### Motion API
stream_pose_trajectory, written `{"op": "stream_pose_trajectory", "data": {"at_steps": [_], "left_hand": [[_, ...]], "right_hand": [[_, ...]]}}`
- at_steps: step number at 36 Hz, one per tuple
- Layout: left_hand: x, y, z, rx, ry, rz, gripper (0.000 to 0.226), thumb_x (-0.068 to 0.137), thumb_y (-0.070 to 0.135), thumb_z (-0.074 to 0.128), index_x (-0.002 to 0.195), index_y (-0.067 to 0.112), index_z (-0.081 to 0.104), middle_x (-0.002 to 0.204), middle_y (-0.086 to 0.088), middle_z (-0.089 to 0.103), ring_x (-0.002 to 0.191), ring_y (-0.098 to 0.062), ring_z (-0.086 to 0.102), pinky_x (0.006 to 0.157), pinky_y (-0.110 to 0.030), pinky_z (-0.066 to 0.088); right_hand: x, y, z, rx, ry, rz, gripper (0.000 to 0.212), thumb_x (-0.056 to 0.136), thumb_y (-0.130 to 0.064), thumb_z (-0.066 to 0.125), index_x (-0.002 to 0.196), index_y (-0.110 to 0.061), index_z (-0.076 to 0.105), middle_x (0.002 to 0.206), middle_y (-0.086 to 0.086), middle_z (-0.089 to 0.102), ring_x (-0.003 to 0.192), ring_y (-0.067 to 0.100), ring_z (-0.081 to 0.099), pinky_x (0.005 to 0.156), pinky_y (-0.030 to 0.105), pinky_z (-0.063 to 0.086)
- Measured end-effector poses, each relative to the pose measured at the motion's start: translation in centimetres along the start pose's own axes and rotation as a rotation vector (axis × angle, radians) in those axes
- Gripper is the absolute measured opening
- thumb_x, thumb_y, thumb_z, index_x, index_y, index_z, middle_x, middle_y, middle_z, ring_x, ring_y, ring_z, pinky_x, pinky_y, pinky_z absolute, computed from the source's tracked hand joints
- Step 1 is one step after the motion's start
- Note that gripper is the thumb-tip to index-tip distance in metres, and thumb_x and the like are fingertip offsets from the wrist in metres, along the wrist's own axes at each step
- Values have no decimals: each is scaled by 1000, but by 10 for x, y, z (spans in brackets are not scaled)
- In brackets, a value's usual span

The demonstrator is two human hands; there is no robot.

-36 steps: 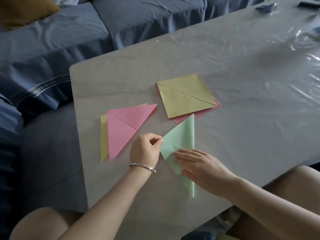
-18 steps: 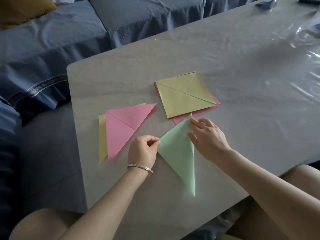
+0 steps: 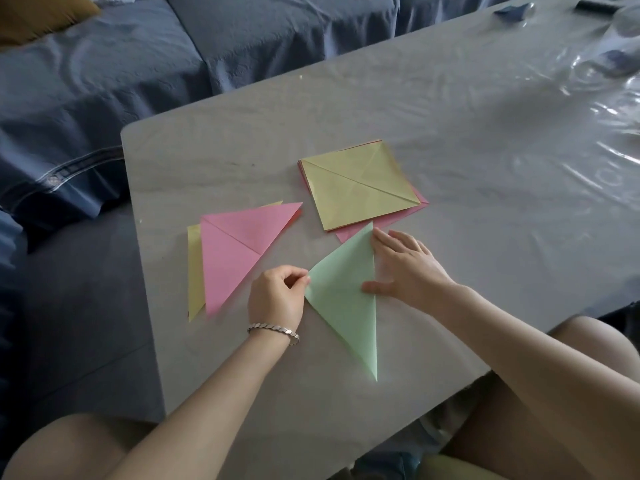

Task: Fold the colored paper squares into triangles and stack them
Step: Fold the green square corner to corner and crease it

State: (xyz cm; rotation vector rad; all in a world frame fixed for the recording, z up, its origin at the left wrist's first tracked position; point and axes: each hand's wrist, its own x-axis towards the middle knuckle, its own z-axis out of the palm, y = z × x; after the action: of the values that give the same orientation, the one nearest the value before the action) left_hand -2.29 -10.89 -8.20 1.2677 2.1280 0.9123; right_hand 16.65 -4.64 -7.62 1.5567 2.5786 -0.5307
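A green paper triangle [image 3: 343,292] lies folded on the grey table [image 3: 450,133] in front of me. My left hand [image 3: 277,296] pinches its left corner between thumb and forefinger. My right hand [image 3: 405,265] lies along the triangle's right folded edge, fingers stretched toward the top tip and thumb pressing the paper. To the left sits a stack of folded triangles, pink [image 3: 239,247] on top of yellow [image 3: 194,271]. Behind the green triangle is a pile of square sheets, a creased yellow one [image 3: 356,185] uppermost over pink ones [image 3: 349,233].
A blue sofa [image 3: 173,64] runs behind and left of the table. Clear plastic film [image 3: 606,81] covers the table's far right. A small blue item [image 3: 512,10] and a dark object [image 3: 594,5] lie at the far edge. My knees show at the near edge.
My right hand slid from the lower part of the green triangle up along its right edge to the top tip. My left hand kept its pinch on the left corner.
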Motion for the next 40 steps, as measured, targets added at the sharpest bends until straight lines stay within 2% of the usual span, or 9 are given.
{"op": "stream_pose_trajectory", "data": {"at_steps": [6, 13, 16, 19, 23, 26, 28, 33, 40], "left_hand": [[0, 0, 0, 0, -7, 10, 5, 79, 8, 67, 80, 10, 72, 70, 5, 63, 71, -15, 61, 68, -24, 47], [1, 0, 0, 4, -14, 8, 7, 80, 8, 65, 79, 11, 71, 69, 5, 63, 70, -15, 59, 65, -23, 46], [1, 1, 0, 14, -28, 9, 8, 81, 9, 64, 78, 13, 70, 69, 8, 61, 69, -14, 58, 62, -22, 43], [2, 1, -2, 11, -51, 11, 9, 82, 9, 62, 77, 13, 67, 65, 12, 58, 65, -10, 55, 56, -20, 38], [4, 0, -7, -9, -82, 31, 12, 81, 6, 63, 73, 15, 65, 64, 16, 57, 64, -7, 55, 55, -8, 38], [5, 0, -16, -5, -114, 40, 12, 82, 7, 64, 75, 16, 66, 68, 11, 61, 68, -8, 58, 59, -10, 41], [8, -1, -26, 6, -119, 55, 11, 82, 8, 65, 77, 18, 66, 73, 7, 64, 71, -10, 60, 65, -17, 44], [25, 2, -63, 54, -70, 159, 13, 83, 5, 62, 80, 16, 68, 71, 9, 62, 65, 0, 54, 59, -1, 36], [74, 6, -105, 220, 74, 235, 13, 88, 6, 55, 85, 13, 66, 79, 1, 62, 70, -12, 53, 58, -16, 34]], "right_hand": [[-28, -8, 8, -58, -74, -68, 119, 64, -76, 53, 148, -10, 1, 157, -1, -5, 143, 16, -2, 113, 27, -5], [-55, -16, 25, -152, -152, -137, 143, 34, -91, 16, 145, -4, -13, 154, 9, -20, 142, 21, -17, 107, 30, -17], [-58, -20, 21, -187, -173, -174, 144, 38, -92, 25, 145, -2, -10, 154, 12, -17, 142, 24, -15, 107, 31, -17], [-50, -25, 3, -162, -162, -208, 126, 50, -83, 54, 147, -12, 16, 155, 5, 8, 141, 22, 7, 113, 29, -2], [-19, -19, -28, 56, 104, -75, 71, 64, -69, 63, 124, -30, 56, 128, -14, 54, 119, 9, 47, 95, 21, 27], [11, -6, -38, 176, 220, 3, 49, 74, -51, 68, 116, -26, 63, 124, -10, 58, 112, 13, 53, 84, 22, 36], [34, 3, -39, 182, 237, 36, 46, 81, -39, 67, 124, -23, 58, 136, -7, 49, 121, 15, 48, 90, 26, 38], [75, 15, -45, 157, 59, 42, 56, 83, -36, 66, 135, -27, 46, 149, -4, 32, 132, 18, 38, 104, 30, 31], [92, 18, -52, -49, 11, 15, 31, 82, -31, 67, 112, -21, 64, 112, -1, 59, 96, 19, 58, 75, 26, 41]]}}
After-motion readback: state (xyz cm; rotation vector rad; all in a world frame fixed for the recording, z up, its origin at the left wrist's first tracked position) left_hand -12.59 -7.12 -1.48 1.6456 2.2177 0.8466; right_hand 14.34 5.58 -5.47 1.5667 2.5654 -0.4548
